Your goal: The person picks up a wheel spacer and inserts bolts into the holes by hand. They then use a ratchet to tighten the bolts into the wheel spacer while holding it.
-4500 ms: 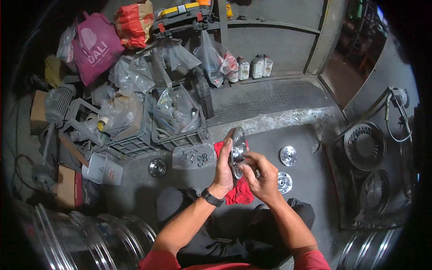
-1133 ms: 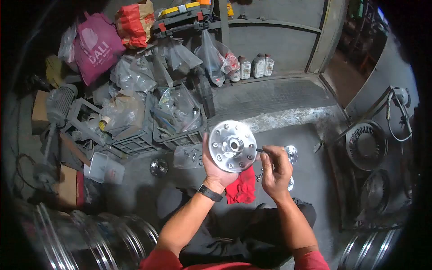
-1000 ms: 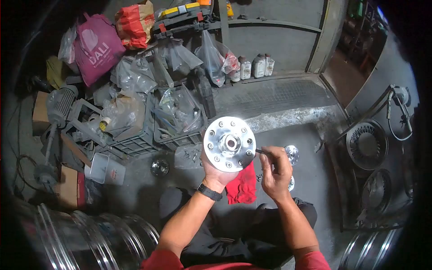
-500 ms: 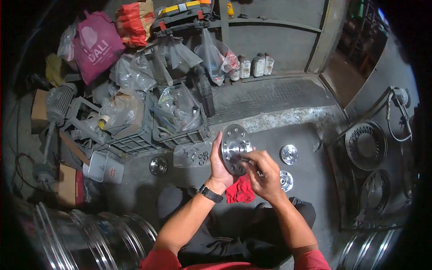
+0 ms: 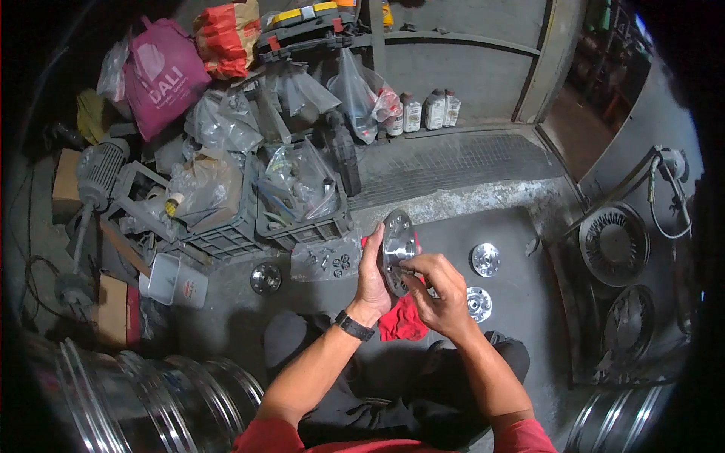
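Observation:
My left hand (image 5: 370, 281) is closed around the edge of a round metal wheel hub flange (image 5: 397, 241) with a raised centre and a ring of holes. It holds the flange tilted, nearly edge-on to me. Against the lower part of its face, the fingers of my right hand (image 5: 442, 296) are pinched together; whatever sits between them is hidden. Below my hands a red cloth (image 5: 403, 320) lies bunched up. Two similar shiny flanges, an upper one (image 5: 485, 260) and a lower one (image 5: 479, 304), rest on the floor to the right. Another flange (image 5: 265, 278) lies to the left.
A clear plastic sheet (image 5: 306, 264) carries small metal parts. Behind it stand plastic crates (image 5: 306, 230) filled with bags. There is a white bin (image 5: 174, 281) at left, several bottles (image 5: 434, 110) by the wall, and wheel rims (image 5: 170, 389) at lower left.
My left hand has turned the flange, so its face now shows narrower. My right fingers stay near its lower part, shifted only slightly.

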A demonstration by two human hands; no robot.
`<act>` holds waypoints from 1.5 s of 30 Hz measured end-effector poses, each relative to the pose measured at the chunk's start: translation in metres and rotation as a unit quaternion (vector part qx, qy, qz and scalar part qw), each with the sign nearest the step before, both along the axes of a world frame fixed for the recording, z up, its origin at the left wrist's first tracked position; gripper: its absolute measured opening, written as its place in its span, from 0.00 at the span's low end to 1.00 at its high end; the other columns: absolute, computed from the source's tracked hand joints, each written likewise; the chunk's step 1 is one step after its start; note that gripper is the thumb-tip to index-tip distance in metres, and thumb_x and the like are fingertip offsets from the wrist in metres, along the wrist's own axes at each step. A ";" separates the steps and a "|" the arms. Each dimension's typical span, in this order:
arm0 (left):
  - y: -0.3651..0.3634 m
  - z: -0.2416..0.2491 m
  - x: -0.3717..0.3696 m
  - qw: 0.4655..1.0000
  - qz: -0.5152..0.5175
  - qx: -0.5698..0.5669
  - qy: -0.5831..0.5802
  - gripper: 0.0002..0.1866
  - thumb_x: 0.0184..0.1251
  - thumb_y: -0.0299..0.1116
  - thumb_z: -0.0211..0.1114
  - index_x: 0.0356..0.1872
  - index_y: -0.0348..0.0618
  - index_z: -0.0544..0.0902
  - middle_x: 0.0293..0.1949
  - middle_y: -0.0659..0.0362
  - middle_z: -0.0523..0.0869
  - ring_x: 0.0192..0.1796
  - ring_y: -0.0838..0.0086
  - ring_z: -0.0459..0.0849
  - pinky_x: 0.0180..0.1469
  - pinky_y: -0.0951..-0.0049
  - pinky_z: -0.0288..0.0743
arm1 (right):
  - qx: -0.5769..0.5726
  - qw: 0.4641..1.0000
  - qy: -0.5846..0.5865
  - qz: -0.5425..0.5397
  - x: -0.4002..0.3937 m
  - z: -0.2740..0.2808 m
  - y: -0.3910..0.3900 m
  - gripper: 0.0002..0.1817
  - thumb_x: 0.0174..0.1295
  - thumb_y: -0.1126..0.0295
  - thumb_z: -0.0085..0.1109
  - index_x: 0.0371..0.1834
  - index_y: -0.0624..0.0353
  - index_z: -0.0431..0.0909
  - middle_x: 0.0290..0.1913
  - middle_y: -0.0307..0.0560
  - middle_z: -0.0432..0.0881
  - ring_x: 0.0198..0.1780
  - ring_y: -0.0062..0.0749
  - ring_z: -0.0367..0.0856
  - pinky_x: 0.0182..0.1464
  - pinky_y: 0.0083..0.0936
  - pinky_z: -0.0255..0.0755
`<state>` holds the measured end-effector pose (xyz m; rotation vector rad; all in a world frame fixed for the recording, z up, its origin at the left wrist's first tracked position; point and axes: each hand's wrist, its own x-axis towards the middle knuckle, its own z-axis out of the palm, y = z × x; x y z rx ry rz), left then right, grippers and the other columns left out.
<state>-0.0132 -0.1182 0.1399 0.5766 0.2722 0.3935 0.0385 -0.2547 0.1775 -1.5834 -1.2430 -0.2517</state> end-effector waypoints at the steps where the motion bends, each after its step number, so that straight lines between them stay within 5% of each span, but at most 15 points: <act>1: 0.001 -0.002 0.000 1.000 0.000 0.000 0.000 0.33 0.81 0.65 0.54 0.55 0.43 0.85 0.46 0.54 0.92 0.48 0.64 0.93 0.54 0.60 0.87 | 0.001 1.000 0.004 0.001 0.000 -0.001 0.000 0.17 0.56 0.86 0.74 0.49 0.63 0.86 0.44 0.51 0.88 0.42 0.45 0.88 0.43 0.36 0.80; 17: -0.010 -0.007 0.003 0.997 0.044 0.061 0.015 0.30 0.81 0.63 0.55 0.54 0.44 0.85 0.44 0.56 0.91 0.44 0.71 0.91 0.48 0.68 0.86 | -0.055 0.995 0.044 -0.065 -0.003 -0.028 -0.002 0.06 0.69 0.76 0.71 0.43 0.65 0.84 0.33 0.50 0.81 0.29 0.38 0.80 0.33 0.31 0.73; 29: -0.003 -0.012 0.003 0.994 0.076 0.058 0.047 0.30 0.81 0.64 0.55 0.55 0.45 0.85 0.42 0.57 0.91 0.45 0.71 0.90 0.49 0.67 0.85 | -0.020 0.996 0.077 -0.040 -0.012 -0.015 0.004 0.08 0.72 0.75 0.69 0.48 0.66 0.82 0.37 0.53 0.86 0.34 0.35 0.87 0.37 0.31 0.78; 36: -0.004 -0.026 0.006 0.988 0.087 0.122 0.028 0.30 0.83 0.62 0.54 0.59 0.44 0.83 0.45 0.58 0.90 0.47 0.72 0.89 0.52 0.68 0.84 | -0.038 0.994 0.082 -0.059 -0.011 -0.019 0.002 0.06 0.74 0.74 0.68 0.47 0.65 0.83 0.30 0.51 0.84 0.30 0.36 0.85 0.35 0.31 0.77; 39: -0.013 -0.012 0.006 0.981 0.123 0.147 0.023 0.29 0.83 0.61 0.53 0.59 0.44 0.83 0.45 0.58 0.90 0.47 0.72 0.90 0.52 0.68 0.84 | -0.063 0.992 0.065 -0.088 -0.010 -0.027 0.000 0.08 0.71 0.71 0.71 0.45 0.63 0.82 0.30 0.51 0.83 0.27 0.44 0.85 0.30 0.38 0.76; 45: -0.003 -0.019 0.001 0.997 0.046 0.055 0.033 0.29 0.83 0.61 0.53 0.60 0.45 0.83 0.45 0.57 0.90 0.47 0.72 0.90 0.54 0.67 0.84 | -0.041 0.995 0.068 -0.063 -0.015 -0.007 0.004 0.06 0.74 0.72 0.68 0.46 0.64 0.83 0.31 0.52 0.82 0.28 0.36 0.79 0.33 0.32 0.73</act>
